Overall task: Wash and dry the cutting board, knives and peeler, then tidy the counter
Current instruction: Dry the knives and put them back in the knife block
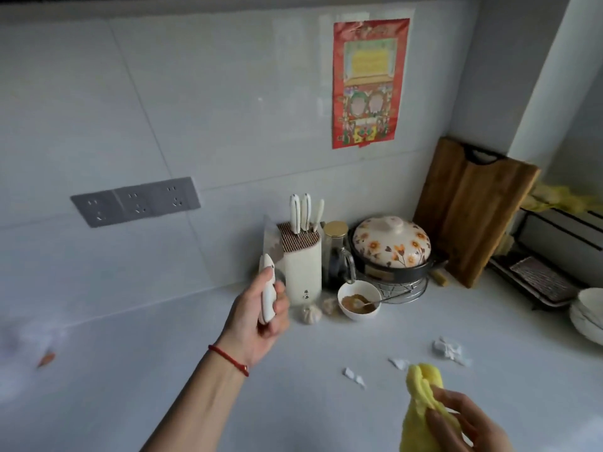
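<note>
Against the white knife block, at its left side: one knife, white handle with a rounded butt, broad pale blade pointing up and away, the blade's tip level with the block's slotted top. Blade is blurred; its edge cannot be made out.

Knife block: white, upright, ribbed brown slot face on top, three white-handled knives already seated in it, handles up.

Cutting board: brown wood, dark handle cut-out at its top, propped on edge against the wall corner at the right, behind a floral lidded pot on a wire stand.

Other items on the white counter: glass jar with gold lid just right of the block; small white bowl with brown contents and a spoon; garlic bulb in front of the block; crumpled paper scraps near the front; stacked white bowls at the right edge; dark dish rack beyond them. Grey socket strip and red print on the tiled wall.

Left hand: fingers and thumb curled round the knife's handle, palm turned up, red cord at the wrist; hand sits just left of and in front of the block, touching or nearly touching it.

Right hand: low at the front right, well apart from the knife, fingers pinching a bunched yellow cloth.
</note>
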Demonstrator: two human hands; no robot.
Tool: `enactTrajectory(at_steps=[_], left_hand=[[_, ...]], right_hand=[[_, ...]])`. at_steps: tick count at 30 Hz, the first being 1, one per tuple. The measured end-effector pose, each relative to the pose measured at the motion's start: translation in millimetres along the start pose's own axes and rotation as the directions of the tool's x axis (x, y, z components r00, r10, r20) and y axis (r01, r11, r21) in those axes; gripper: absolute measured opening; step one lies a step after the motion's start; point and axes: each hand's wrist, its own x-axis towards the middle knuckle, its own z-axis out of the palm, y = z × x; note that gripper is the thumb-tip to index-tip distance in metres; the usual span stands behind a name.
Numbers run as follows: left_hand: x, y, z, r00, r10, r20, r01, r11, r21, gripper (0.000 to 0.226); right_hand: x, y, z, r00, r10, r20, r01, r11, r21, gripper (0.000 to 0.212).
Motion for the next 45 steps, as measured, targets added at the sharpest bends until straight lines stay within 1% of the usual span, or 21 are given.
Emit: enactTrajectory(at_steps=[4, 9, 12, 15, 17, 19, 22, 24, 28, 32, 35, 38, 41, 45], left_hand=[[28, 17, 7, 1.000, -0.002, 0.001, 0.002, 1.000, 0.031, 0.033], [53, 25, 11, 1.000, -0.015, -0.010, 0.015, 0.999, 0.033, 0.035], [62, 25, 13, 0.999, -0.028, -0.016, 0.029, 0.998, 0.050, 0.034], [68, 27, 17, 0.999, -0.033, -0.035, 0.034, 0.999, 0.027, 0.034], [71, 33, 23, 0.998, -0.040, -0.042, 0.041, 0.999, 0.030, 0.036], [74, 40, 29, 0.997, -0.051, -0.054, 0.052, 0.998, 0.019, 0.036], [79, 52, 42, 0.996, -0.074, -0.052, 0.075, 0.997, 0.021, 0.036], [85, 62, 50, 0.994, -0.101, -0.036, 0.103, 0.993, 0.060, 0.034], [99, 89, 63, 0.987, -0.160, -0.008, 0.158, 0.969, 0.191, 0.025], [111, 118, 76, 0.983, -0.183, -0.018, 0.182, 0.951, 0.252, 0.021], [120, 136, 87, 0.982, -0.189, -0.021, 0.187, 0.938, 0.291, 0.025], [128, 157, 88, 0.970, -0.238, -0.043, 0.236, 0.891, 0.388, 0.032], [134, 173, 82, 0.946, -0.319, -0.053, 0.304, 0.823, 0.481, 0.031], [143, 180, 77, 0.910, -0.409, -0.063, 0.364, 0.720, 0.590, 0.044]], right_hand=[[7, 2, 12, 0.999, -0.003, -0.037, 0.003, 1.000, -0.021, 0.024], [13, 1, 19, 0.994, -0.002, -0.113, 0.003, 1.000, 0.010, 0.022], [15, -5, 16, 0.995, 0.016, -0.097, -0.018, 1.000, -0.014, 0.025], [23, -15, 13, 0.997, 0.020, -0.070, -0.028, 0.993, -0.117, 0.031], [30, -26, 15, 0.999, 0.032, -0.033, -0.037, 0.989, -0.146, 0.030], [39, -40, 22, 1.000, -0.002, -0.006, 0.001, 0.988, -0.155, 0.030], [54, -66, 39, 0.994, -0.104, 0.031, 0.107, 0.983, -0.152, 0.026], [66, -87, 51, 0.985, -0.160, 0.063, 0.167, 0.976, -0.142, 0.019], [86, -123, 70, 0.963, -0.240, 0.122, 0.256, 0.958, -0.133, 0.019], [101, -146, 87, 0.951, -0.290, 0.109, 0.304, 0.939, -0.158, 0.020], [107, -155, 97, 0.942, -0.318, 0.104, 0.332, 0.927, -0.173, 0.020], [111, -158, 107, 0.942, -0.321, 0.103, 0.334, 0.926, -0.176, 0.020], [113, -160, 113, 0.944, -0.313, 0.105, 0.327, 0.931, -0.164, 0.019], [119, -167, 121, 0.938, -0.332, 0.096, 0.344, 0.924, -0.169, 0.021]])
